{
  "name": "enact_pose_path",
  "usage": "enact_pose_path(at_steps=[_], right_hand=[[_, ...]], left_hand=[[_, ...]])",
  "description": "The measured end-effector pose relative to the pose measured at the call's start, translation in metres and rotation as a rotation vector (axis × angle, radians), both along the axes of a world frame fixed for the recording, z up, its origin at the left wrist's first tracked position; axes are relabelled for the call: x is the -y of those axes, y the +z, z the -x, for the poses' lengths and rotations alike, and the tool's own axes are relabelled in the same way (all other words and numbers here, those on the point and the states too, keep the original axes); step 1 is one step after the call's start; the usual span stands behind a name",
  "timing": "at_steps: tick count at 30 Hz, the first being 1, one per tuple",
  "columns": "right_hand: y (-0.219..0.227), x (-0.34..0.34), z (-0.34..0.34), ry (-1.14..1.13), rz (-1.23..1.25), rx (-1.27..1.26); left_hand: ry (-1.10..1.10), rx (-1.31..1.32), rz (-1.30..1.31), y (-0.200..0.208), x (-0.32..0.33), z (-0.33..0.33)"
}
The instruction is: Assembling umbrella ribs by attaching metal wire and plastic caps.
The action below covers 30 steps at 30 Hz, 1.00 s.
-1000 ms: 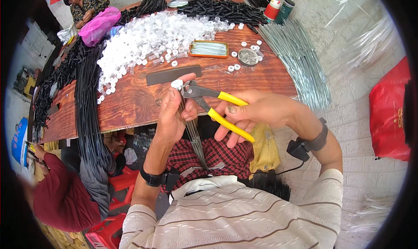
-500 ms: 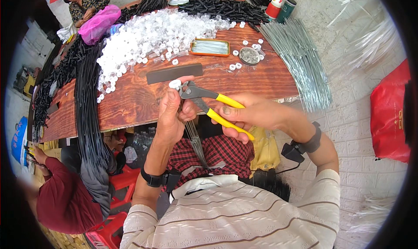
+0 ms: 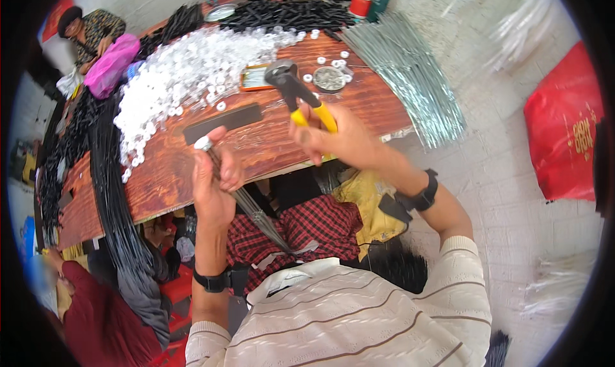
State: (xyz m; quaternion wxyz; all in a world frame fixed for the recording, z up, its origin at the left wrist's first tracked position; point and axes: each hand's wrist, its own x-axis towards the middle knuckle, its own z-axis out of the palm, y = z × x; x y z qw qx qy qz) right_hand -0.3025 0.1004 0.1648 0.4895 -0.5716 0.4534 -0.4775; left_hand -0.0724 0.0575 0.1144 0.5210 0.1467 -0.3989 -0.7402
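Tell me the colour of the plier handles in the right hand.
Yellow: the pliers in the right hand have yellow handles and a dark metal head, seen in the head view.

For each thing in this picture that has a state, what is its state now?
Left hand: closed around a thin metal rod.
Metal rod: held slanted, white cap on its upper end.
Right hand: gripping the pliers' yellow handles.
Pliers: lifted above the wooden table, jaws shut, empty.

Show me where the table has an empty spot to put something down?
Bare brown wooden tabletop lies between the flat black strip and the near edge. The far side is crowded with the heap of small white plastic caps and the pile of black rods.
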Motion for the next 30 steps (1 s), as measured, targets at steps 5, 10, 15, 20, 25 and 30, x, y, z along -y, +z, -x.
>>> enact_pose_path(at_steps=[5,10,15,20,25,30], right_hand=[[-0.007,0.067,0.069,-0.186,-0.042,-0.696],[-0.060,0.094,0.120,-0.509,-0.186,-1.148],[-0.077,0.101,0.117,-0.499,-0.044,-1.261],[-0.077,0.114,0.125,-0.441,0.035,-1.358],[-0.072,0.133,0.114,-0.392,0.072,-1.398],[-0.090,0.119,0.122,-0.382,0.108,-1.309]], left_hand=[[0.012,-0.011,0.000,0.004,0.006,0.002],[-0.030,-0.014,-0.010,-0.001,0.000,0.017],[-0.037,-0.026,-0.025,-0.005,0.001,0.013],[-0.020,-0.003,-0.032,-0.006,0.008,0.024],[0.016,0.037,-0.014,0.003,0.012,0.014],[0.000,0.097,-0.124,-0.010,0.008,0.016]])
